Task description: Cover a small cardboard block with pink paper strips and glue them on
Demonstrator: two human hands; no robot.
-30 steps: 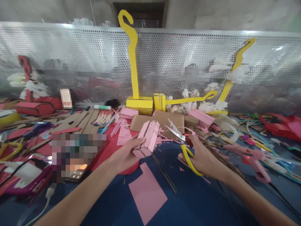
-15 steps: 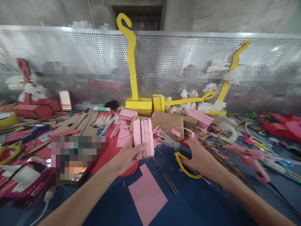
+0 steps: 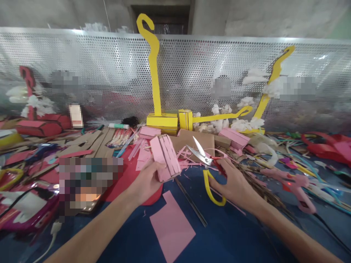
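Observation:
My left hand is closed round the lower left side of a small box covered in pink paper, its brown cardboard edges showing between the strips. The box tilts to the left, above the blue table. Scissors with one yellow and one red handle are in my right hand. Their blades are apart and point up and left, with nothing between them, a short way right of the box. Below lies a flat pink paper sheet with a notched corner.
A dark metal strip lies near the sheet. Pink paper scraps and a cardboard piece are behind the hands. To the right lies a pink glue gun with a cord. Yellow hook-shaped paper pieces stand against a perforated metal panel.
The box has turned in my left hand, its top leaning left. The scissors have opened wider and rotated, so the blades point more upward.

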